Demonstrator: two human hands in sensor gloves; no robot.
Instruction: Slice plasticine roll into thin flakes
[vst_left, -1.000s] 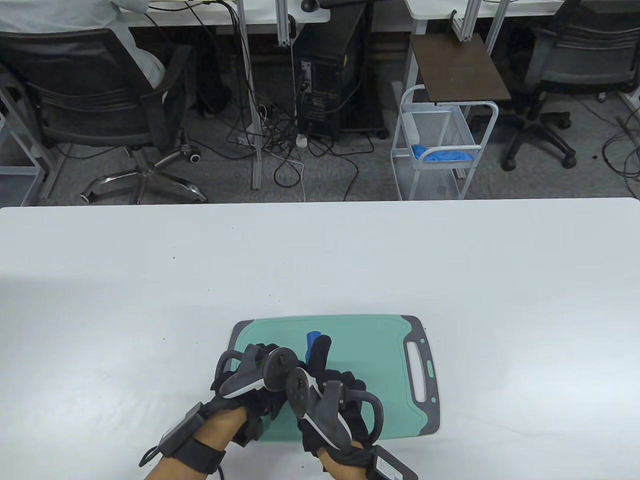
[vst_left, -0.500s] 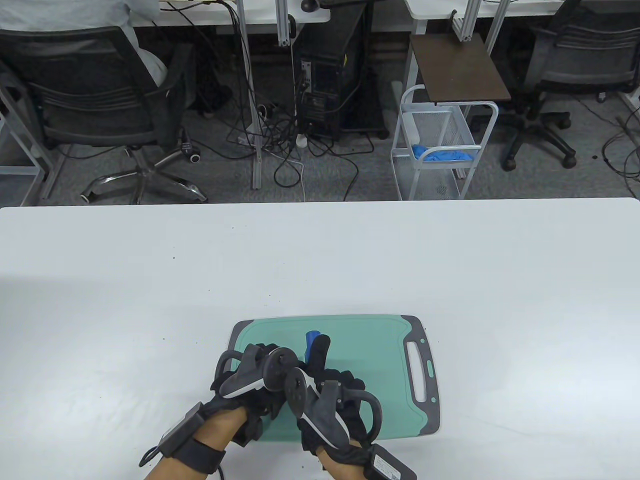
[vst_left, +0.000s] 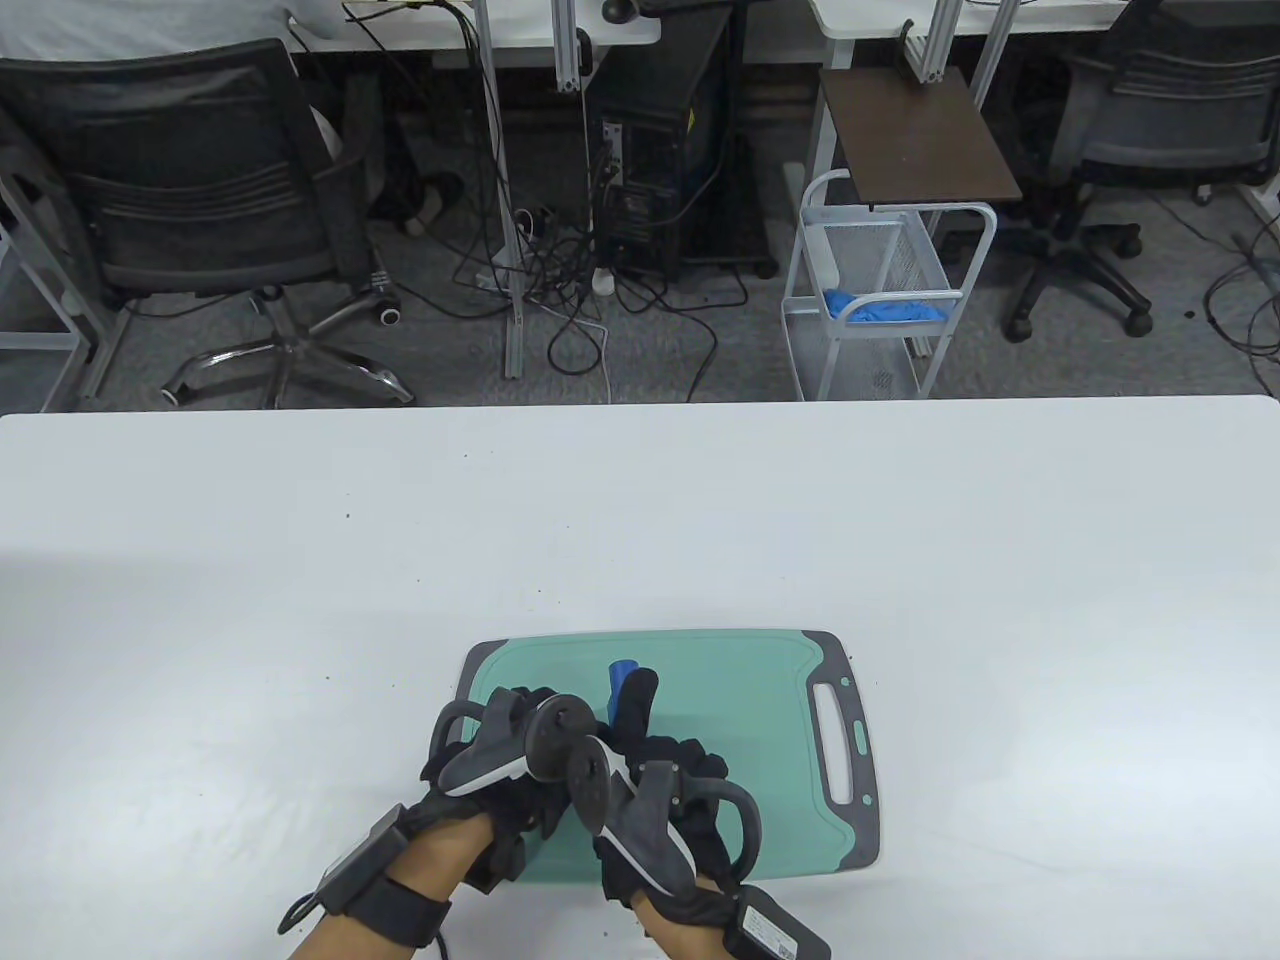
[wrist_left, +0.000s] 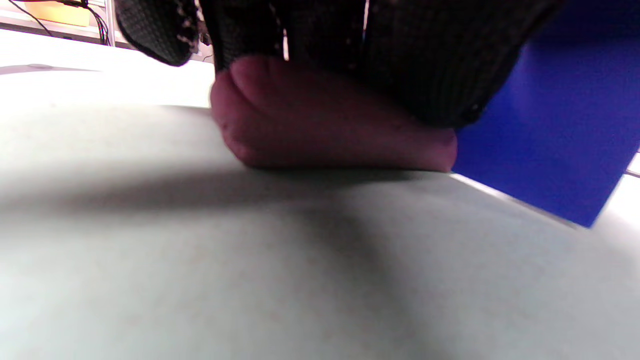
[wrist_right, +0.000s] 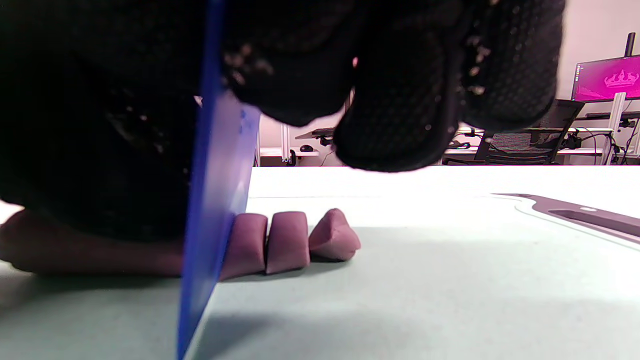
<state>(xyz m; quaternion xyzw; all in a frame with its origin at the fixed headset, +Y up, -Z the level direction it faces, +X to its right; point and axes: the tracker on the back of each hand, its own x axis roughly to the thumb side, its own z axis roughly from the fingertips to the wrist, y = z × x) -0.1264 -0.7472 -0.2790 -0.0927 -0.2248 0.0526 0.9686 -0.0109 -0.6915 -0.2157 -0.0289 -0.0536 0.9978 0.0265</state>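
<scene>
Left hand (vst_left: 500, 745) presses the plasticine roll (wrist_left: 330, 125) — lying flat along the cutting board (vst_left: 740, 680); a blue blade (wrist_right: 212, 210) is gripped upright across it by the right hand (vst_left: 665, 790) — three slices (wrist_right: 295, 242) alongside.

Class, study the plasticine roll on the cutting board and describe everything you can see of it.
The plasticine roll is dull purplish-brown, soft-looking and lies flat on the green cutting board. The left hand presses on it. A blue blade held by the right hand stands in it, with three cut pieces just beyond.
</scene>
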